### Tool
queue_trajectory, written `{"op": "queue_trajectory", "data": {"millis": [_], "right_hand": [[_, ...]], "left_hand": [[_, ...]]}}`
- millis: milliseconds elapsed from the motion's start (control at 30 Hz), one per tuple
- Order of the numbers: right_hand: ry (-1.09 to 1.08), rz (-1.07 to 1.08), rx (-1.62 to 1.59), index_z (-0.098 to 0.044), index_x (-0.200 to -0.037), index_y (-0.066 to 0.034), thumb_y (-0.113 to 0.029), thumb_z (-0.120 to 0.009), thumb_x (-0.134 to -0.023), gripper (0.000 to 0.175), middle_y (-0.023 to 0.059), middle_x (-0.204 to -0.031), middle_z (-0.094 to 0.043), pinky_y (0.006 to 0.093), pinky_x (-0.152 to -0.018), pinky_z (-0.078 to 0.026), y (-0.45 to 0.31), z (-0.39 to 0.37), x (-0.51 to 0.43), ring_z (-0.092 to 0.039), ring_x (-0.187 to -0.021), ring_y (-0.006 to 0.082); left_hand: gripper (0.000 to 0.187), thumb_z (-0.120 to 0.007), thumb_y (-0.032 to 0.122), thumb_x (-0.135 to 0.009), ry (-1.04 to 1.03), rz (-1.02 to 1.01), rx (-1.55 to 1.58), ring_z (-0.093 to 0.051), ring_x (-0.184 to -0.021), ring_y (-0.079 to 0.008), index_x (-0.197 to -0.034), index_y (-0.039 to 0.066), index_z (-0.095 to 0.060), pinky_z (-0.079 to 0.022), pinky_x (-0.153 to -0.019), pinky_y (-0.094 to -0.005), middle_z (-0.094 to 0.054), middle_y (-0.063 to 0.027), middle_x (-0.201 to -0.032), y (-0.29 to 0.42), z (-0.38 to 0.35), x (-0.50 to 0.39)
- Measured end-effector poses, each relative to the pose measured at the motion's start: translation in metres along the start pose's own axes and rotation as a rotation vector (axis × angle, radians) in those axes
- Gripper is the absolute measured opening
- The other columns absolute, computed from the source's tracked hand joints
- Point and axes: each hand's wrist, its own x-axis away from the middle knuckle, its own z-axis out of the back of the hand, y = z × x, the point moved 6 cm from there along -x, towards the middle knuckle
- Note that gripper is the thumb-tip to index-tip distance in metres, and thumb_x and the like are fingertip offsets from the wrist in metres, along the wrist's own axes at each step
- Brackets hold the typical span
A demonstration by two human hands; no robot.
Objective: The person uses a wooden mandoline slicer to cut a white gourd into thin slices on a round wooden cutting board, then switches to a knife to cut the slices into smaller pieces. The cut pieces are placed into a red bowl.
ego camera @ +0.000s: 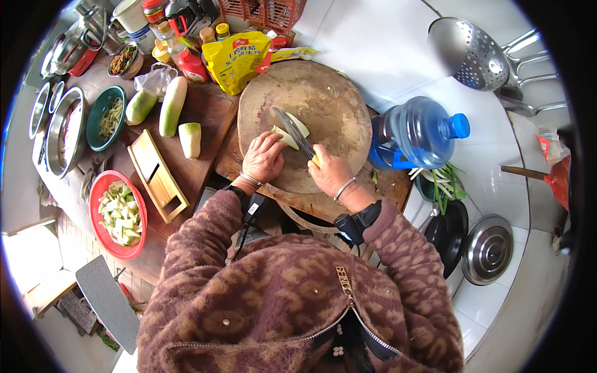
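My right hand (331, 170) is closed round the handle of a kitchen knife (298, 134). Its dark blade slants up and left over a round wooden chopping block (322, 107). Beneath and beside the blade lie two long, pale green-edged pieces of radish; the nearer radish piece (284, 136) is on the left of the blade, the farther piece (298, 123) on the right. My left hand (265, 157) steadies the nearer piece with bent fingers, close to the blade. The fingertips partly hide that piece's left end.
Left on the table are a red plastic basket (141, 233) of cut pieces, a wooden slicer (175, 189), whole radishes (173, 105) and a green bowl (95, 142) of shreds. A yellow seasoning bag (235, 56) leans behind the block. A blue water jug (419, 133) stands right.
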Motion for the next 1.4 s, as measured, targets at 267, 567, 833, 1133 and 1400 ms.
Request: {"op": "queue_trajectory", "data": {"millis": [267,567,833,1133,1400], "right_hand": [[0.002,-0.091,-0.066,-0.044,-0.117,-0.0083,-0.024,-0.055,-0.090,0.033,0.0200,-0.074,-0.065,0.0509,-0.059,-0.049,-0.018,-0.012,0.009,-0.063,-0.069,0.0404],[-0.041,-0.046,0.028,-0.043,-0.107,-0.0043,-0.024,-0.053,-0.091,0.028,0.0194,-0.071,-0.064,0.0513,-0.059,-0.049,-0.027,-0.019,0.007,-0.062,-0.067,0.0404],[-0.071,-0.095,0.019,-0.044,-0.104,-0.0026,-0.024,-0.051,-0.092,0.026,0.0198,-0.072,-0.065,0.0514,-0.062,-0.050,-0.026,-0.031,-0.015,-0.065,-0.070,0.0402],[0.108,-0.185,-0.061,-0.043,-0.105,-0.0043,-0.026,-0.050,-0.092,0.026,0.0206,-0.073,-0.065,0.0532,-0.062,-0.049,-0.002,0.001,-0.012,-0.063,-0.069,0.0423],[0.113,-0.221,-0.075,-0.044,-0.102,-0.0053,-0.026,-0.052,-0.092,0.025,0.0211,-0.074,-0.065,0.0542,-0.064,-0.048,0.000,-0.007,-0.043,-0.062,-0.071,0.0433]], "left_hand": [[0.029,-0.061,0.009,-0.069,-0.023,0.038,-0.069,-0.051,-0.114,-0.0297,-0.098,0.007,-0.064,-0.042,-0.094,-0.0417,-0.059,-0.0081,-0.113,0.001,-0.001,-0.005],[0.033,-0.062,0.009,-0.069,-0.080,0.065,-0.064,-0.049,-0.118,-0.0291,-0.102,0.008,-0.063,-0.039,-0.097,-0.0411,-0.058,-0.0070,-0.118,-0.001,-0.005,-0.005],[0.029,-0.061,0.010,-0.069,-0.036,0.038,-0.094,-0.051,-0.115,-0.0269,-0.098,0.009,-0.064,-0.041,-0.092,-0.0404,-0.060,-0.0055,-0.115,0.002,-0.003,-0.007],[0.033,-0.062,0.009,-0.069,-0.079,0.064,-0.059,-0.049,-0.118,-0.0276,-0.102,0.010,-0.062,-0.039,-0.096,-0.0415,-0.058,-0.0053,-0.118,0.000,-0.006,-0.005],[0.031,-0.062,0.008,-0.069,-0.073,0.065,-0.056,-0.050,-0.117,-0.0270,-0.100,0.011,-0.063,-0.040,-0.094,-0.0405,-0.058,-0.0055,-0.115,0.001,-0.004,-0.007]]}}
